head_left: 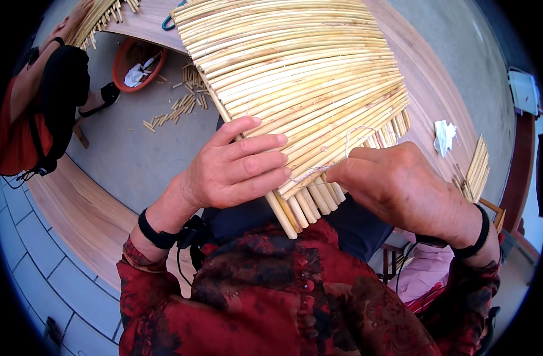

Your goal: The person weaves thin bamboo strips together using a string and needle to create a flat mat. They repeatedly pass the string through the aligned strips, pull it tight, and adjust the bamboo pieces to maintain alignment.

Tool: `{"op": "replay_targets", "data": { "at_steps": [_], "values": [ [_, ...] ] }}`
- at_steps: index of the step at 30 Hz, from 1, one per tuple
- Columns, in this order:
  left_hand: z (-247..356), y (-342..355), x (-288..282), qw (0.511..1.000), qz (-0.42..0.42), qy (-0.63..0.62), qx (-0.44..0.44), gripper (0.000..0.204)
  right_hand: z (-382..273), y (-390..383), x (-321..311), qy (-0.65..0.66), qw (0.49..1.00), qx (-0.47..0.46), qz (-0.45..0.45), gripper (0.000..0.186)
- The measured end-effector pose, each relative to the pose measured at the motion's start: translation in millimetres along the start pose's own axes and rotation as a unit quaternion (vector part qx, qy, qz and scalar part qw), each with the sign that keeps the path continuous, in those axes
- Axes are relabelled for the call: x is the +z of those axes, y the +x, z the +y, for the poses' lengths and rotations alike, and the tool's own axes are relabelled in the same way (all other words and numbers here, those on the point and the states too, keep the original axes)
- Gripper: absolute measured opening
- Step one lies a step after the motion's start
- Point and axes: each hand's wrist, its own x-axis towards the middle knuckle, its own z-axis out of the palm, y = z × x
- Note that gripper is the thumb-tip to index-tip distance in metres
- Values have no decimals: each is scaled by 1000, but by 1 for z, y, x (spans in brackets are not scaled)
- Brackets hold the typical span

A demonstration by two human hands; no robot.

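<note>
A mat of pale, thin round sticks (301, 71) bound side by side with thread lies before me, its near end over my lap. My left hand (233, 163) is laid across its left near edge, fingers on top; the thumb is hidden. My right hand (396, 178) is closed in a pinch at the near right part of the mat. A pale twisted thread (310, 173) runs over the sticks to its fingertips, and a loop of it (350, 139) stands beyond them. Several stick ends (316, 200) jut out below the upper layer.
The mat rests partly on a curved wood-grain table (428, 77), with a crumpled tissue (444, 136) and a bundle of sticks (478, 169) at right. Cut pieces (185, 107) lie on the floor by an orange basin (118, 65). Another person (57, 89) works at far left.
</note>
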Motion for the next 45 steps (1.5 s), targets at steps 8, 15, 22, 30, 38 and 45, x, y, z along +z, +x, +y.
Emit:
{"op": "replay_targets", "data": {
  "at_steps": [8, 15, 22, 30, 38, 45],
  "values": [
    [3, 5, 2, 1000, 17, 13, 6, 17, -15, 14, -16, -76, 994, -32, -72, 11],
    [1, 26, -7, 996, 78, 20, 27, 16, -18, 6, -42, -106, 992, -44, -55, 17],
    [1, 82, -64, 990, 114, -36, 74, 18, -60, 9, -111, -148, 985, -72, -43, 23],
    [-16, 135, -105, 979, 89, -148, 106, 30, -71, -6, -140, -163, 981, -86, 63, 24],
    [-33, 172, -114, 965, 64, -241, 80, 25, -72, -10, -157, -219, 963, -93, 123, 25],
    [-33, 183, -111, 962, 35, -257, 86, 25, -69, -20, -150, -218, 958, -98, 159, 29]
  ]
}}
